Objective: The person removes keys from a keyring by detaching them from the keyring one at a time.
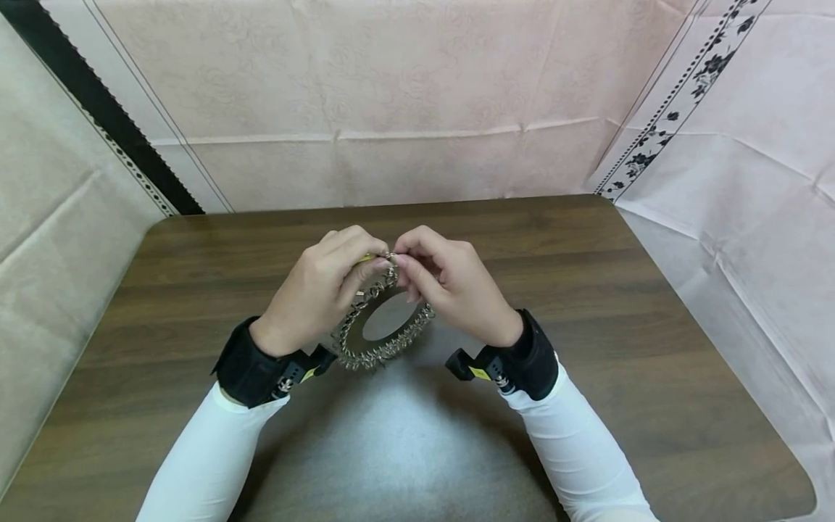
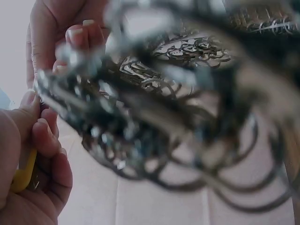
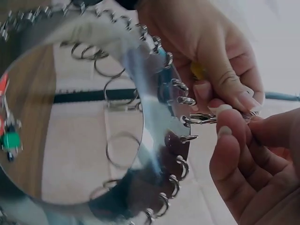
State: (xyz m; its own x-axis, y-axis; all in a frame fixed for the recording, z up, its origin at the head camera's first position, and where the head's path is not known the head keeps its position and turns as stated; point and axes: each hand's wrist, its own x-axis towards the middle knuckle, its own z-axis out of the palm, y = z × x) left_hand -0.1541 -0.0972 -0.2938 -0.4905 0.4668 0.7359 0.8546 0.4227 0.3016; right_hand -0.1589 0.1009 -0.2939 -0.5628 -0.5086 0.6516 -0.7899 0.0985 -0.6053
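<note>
A flat, shiny metal hoop (image 1: 355, 341) hangs tilted below both hands, its outer edge lined with small metal loops and key rings. Thumb and fingers of the left hand (image 1: 316, 290) pinch a key ring at the end of a short chain (image 3: 204, 118) from the hoop's edge. Tucked in the same palm is a yellow piece (image 2: 27, 172), mostly covered by the fingers. The right hand (image 1: 459, 283) pinches that key ring from the other side, fingertips meeting those of the left. In the left wrist view, blurred key rings (image 2: 243, 201) fill the foreground.
Below the hands is a brown wooden table (image 1: 626, 362). Pale cloth (image 1: 417, 87) surrounds its back and sides. Each wrist wears a black strap (image 1: 538, 355) with a small camera. Small red and green pieces (image 3: 11, 140) show through the hoop in the right wrist view.
</note>
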